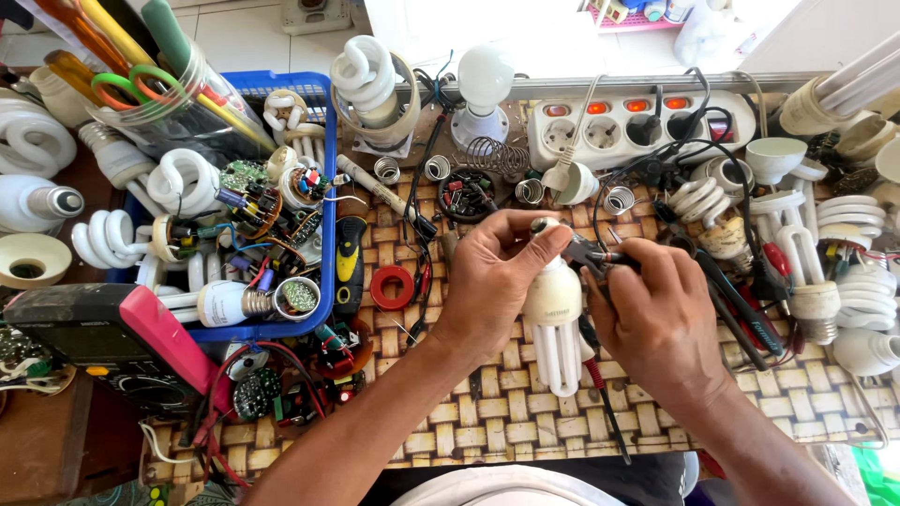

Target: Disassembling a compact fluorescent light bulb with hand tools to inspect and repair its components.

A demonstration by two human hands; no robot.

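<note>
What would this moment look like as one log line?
left hand: holds white tube lamp | right hand: tool at lamp base | surface: woven mat

Your right hand (661,323) hides most of dark tool (592,255); its tip too small to tell. Your left hand (497,281) covers lamp (553,323) cap. Tube lamps (867,66) cut off by right edge.

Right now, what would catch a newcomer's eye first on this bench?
At centre, the left hand grips a white tube lamp, screw base up, while the right hand puts a dark tool to that base. Left of them, a blue tray brims with spiral lamps and circuit boards; a white power strip lies behind.
</note>
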